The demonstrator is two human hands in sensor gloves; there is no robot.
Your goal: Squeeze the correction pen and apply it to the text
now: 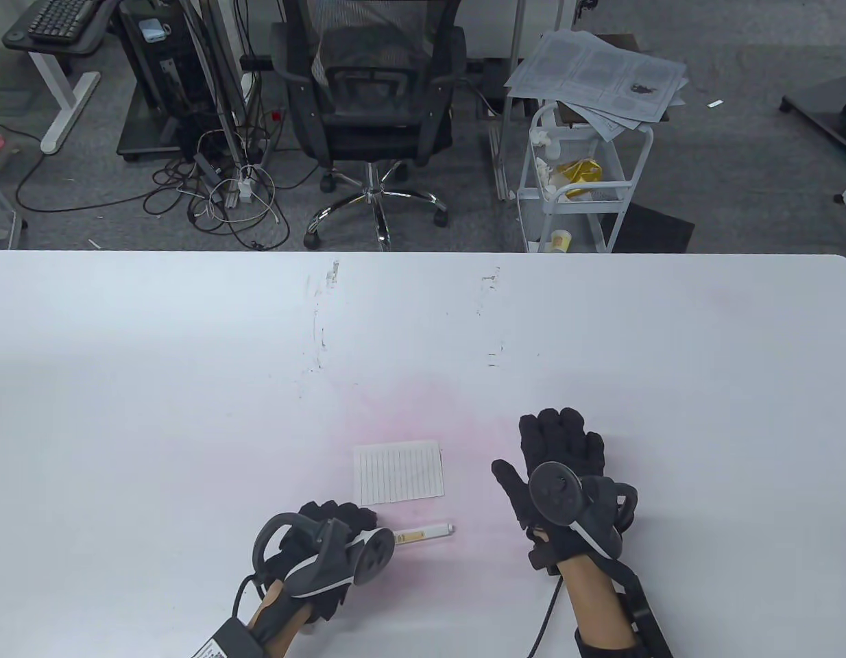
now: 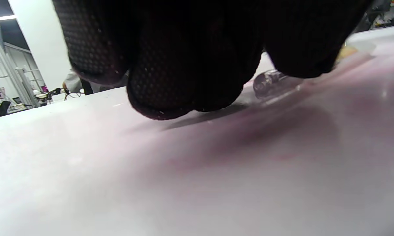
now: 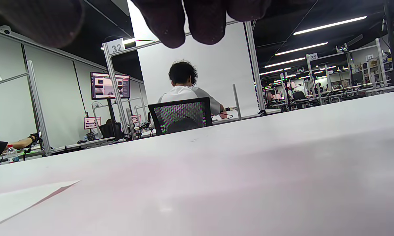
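Slim white plastic correction pen lies on the white counter at the left hand; grip unclear. Looks light, squeezable mid-barrel; right hand flat, open, near small lined paper.

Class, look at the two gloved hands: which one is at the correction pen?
The left hand: its fingers sit at the correction pen. The right hand lies apart, spread flat on the table.

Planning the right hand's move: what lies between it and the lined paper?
Only bare, pink-stained table separates the right hand from the lined paper in the table view; the correction pen lies nearer, below that gap.
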